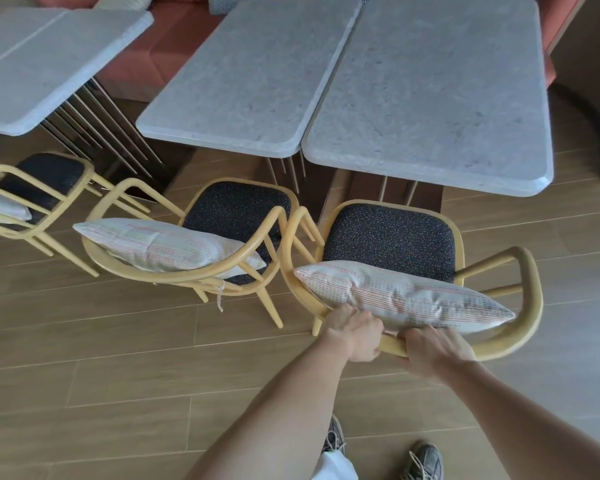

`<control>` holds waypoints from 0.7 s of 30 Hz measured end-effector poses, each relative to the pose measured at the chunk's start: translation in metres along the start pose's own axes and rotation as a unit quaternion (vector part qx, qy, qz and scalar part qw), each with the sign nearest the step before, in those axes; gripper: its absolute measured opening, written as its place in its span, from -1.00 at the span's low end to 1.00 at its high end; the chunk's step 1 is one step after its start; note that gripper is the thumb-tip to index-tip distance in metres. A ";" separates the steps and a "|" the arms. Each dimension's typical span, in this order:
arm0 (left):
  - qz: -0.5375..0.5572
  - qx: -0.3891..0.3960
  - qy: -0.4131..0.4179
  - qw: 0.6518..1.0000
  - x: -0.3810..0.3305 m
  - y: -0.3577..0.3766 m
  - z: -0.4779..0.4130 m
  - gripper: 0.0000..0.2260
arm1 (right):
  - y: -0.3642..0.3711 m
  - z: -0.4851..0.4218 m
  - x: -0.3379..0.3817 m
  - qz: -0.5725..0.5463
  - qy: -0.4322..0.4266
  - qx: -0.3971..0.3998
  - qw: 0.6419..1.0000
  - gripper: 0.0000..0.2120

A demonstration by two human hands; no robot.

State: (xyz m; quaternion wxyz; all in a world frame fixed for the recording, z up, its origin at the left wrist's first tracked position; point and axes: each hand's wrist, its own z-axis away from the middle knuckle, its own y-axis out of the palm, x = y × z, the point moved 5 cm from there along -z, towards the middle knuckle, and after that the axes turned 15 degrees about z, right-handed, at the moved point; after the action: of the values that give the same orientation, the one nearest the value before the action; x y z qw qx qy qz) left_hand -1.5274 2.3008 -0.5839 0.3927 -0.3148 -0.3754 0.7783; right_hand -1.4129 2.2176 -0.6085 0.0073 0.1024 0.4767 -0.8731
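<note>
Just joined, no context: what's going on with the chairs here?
A person grips the curved back rail of the right-hand yellow chair with both hands, left hand and right hand side by side. A striped cushion leans against its backrest. The chair faces a grey stone table, seat not tucked under. A matching chair holding a second cushion stands to its left.

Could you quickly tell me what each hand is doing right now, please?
Left hand: fingers curled round the chair's back rail.
Right hand: gripping the same back rail.
</note>
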 end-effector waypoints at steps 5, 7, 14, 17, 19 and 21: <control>0.012 -0.003 0.014 1.000 0.002 -0.002 0.000 -0.65 | 0.002 -0.002 -0.001 0.007 -0.008 -0.011 1.000 -0.62; 0.036 -0.005 0.016 0.999 0.005 -0.004 0.003 -0.66 | 0.002 -0.002 -0.002 0.006 -0.011 -0.017 1.000 -0.63; 0.137 -0.052 0.015 0.989 0.011 -0.007 0.010 -0.56 | -0.002 0.006 -0.003 -0.039 -0.009 -0.050 0.998 -0.45; 0.441 -0.102 -0.017 0.891 0.017 -0.030 0.035 -0.37 | -0.025 0.022 -0.005 -0.219 -0.035 -0.038 0.974 -0.34; 0.672 -0.231 -0.050 0.702 0.033 -0.055 0.069 -0.30 | -0.063 0.039 -0.014 -0.401 -0.023 -0.089 0.911 -0.31; 0.743 -0.339 -0.052 0.574 0.047 -0.079 0.112 -0.49 | -0.113 0.061 -0.024 -0.551 -0.016 -0.166 0.818 -0.31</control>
State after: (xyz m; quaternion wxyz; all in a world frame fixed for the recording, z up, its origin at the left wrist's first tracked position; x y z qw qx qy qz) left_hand -1.6089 2.3358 -0.4695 -0.4791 -0.5523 -0.2659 0.6283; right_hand -1.4129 2.2265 -0.4778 -0.4505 -0.1947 0.5909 -0.6404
